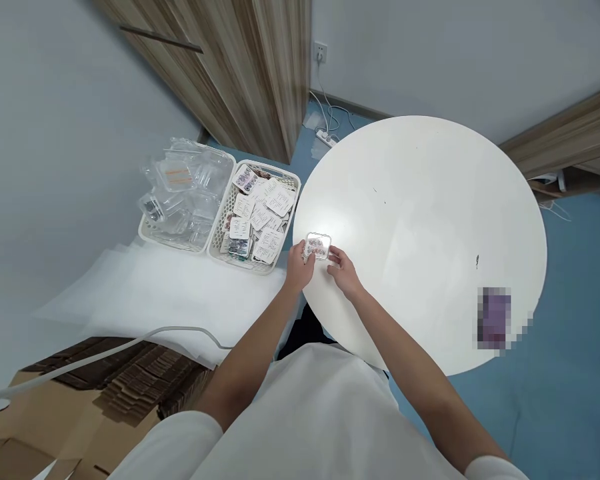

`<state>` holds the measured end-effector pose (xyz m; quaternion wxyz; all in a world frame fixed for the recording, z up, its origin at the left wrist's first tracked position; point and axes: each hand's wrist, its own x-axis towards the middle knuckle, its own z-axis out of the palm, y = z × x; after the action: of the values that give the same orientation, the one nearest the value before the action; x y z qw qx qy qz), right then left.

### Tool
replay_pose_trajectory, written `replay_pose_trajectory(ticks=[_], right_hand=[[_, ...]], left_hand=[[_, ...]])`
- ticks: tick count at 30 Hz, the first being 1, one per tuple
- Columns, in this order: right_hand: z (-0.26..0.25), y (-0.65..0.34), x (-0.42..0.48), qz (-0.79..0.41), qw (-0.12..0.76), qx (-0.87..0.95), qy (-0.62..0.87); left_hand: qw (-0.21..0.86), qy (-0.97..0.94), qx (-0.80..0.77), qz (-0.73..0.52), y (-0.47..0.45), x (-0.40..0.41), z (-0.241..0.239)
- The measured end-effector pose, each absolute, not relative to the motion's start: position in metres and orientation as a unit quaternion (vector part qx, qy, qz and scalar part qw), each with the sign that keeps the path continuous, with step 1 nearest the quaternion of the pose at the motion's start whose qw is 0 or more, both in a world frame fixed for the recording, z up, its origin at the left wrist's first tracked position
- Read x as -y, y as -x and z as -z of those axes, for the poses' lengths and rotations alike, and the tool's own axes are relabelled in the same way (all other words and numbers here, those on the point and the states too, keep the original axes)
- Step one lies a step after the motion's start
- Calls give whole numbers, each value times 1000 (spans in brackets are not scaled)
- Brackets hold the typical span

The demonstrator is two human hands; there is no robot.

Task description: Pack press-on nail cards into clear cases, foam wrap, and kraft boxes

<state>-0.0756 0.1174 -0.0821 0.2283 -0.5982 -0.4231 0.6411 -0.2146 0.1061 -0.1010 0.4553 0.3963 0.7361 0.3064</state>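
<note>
A small clear plastic packet (318, 245) with coloured bits inside lies at the near left edge of the round white table (420, 200). My left hand (299, 261) grips its left side with curled fingers. My right hand (341, 265) pinches its right lower corner. Both hands rest over the table's edge, forearms reaching up from my white shirt.
Left of the table stand two white baskets: one with several printed cards and packets (257, 215), one with clear plastic boxes (185, 193). White foam sheets (170, 293) lie below them, a cardboard box (80, 400) at lower left. A blurred purple item (495, 319) sits at the table's right edge.
</note>
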Motion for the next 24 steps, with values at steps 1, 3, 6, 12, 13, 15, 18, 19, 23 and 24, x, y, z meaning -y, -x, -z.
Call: replay_pose_trajectory(ticks=[1, 3, 6, 12, 13, 15, 18, 19, 23, 24], right_hand=[[84, 76, -116, -642, 229, 420, 600], [88, 76, -115, -645, 233, 412, 600], [90, 74, -115, -659, 235, 396, 594], [73, 53, -103, -628, 291, 412, 593], [69, 42, -96, -625, 295, 428, 582], [62, 16, -80, -603, 307, 448, 584], [56, -35, -47, -570, 312, 460, 606], [56, -53, -35, -562, 309, 461, 613], [61, -119, 5, -547, 291, 462, 634], [63, -132, 11, -546, 287, 461, 638]], left_hand=[[460, -391, -735, -310, 215, -107, 102], [466, -378, -737, -311, 217, -108, 102], [468, -364, -745, -306, 219, -112, 99], [439, -366, -742, -349, 203, -104, 82], [447, -372, -732, -355, 195, -100, 78], [468, -390, -712, -350, 174, -89, 72], [501, -425, -682, -322, 130, -67, 66], [508, -438, -673, -310, 114, -59, 66], [534, -492, -633, -267, 51, -30, 72], [543, -503, -621, -258, 38, -25, 75]])
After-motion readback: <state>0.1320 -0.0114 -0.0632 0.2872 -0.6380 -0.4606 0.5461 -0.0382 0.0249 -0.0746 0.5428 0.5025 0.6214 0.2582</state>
